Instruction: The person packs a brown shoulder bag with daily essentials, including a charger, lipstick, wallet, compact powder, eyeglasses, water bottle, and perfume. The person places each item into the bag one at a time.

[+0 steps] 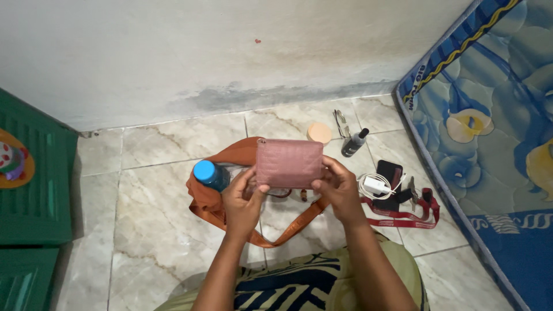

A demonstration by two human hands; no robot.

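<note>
Together, my two hands held a pink quilted pouch [289, 163] up above the tiled floor [155, 230]. My left hand [243, 201] was closed on its lower left corner, thumb pressed against the front, and my right hand [338, 187] gripped the lower right edge, fingers curled around it. The pouch sat flat and level between them, facing me. Just beneath it lay an orange bag [214, 198] with its strap [296, 223] looping out toward my knees, and a bottle with a blue cap [205, 172] rested in the bag just beside my left hand. To the right, on the tiles, were a white charger with its cable [374, 185], a dark phone [390, 173], a red lanyard [403, 217], a small dark spray bottle [353, 143], a round beige compact [319, 133] and a pair of glasses [341, 122]. A blue flowered mattress [495, 126] lay along the right side, and green plastic panels [34, 190] stood to the left.
</note>
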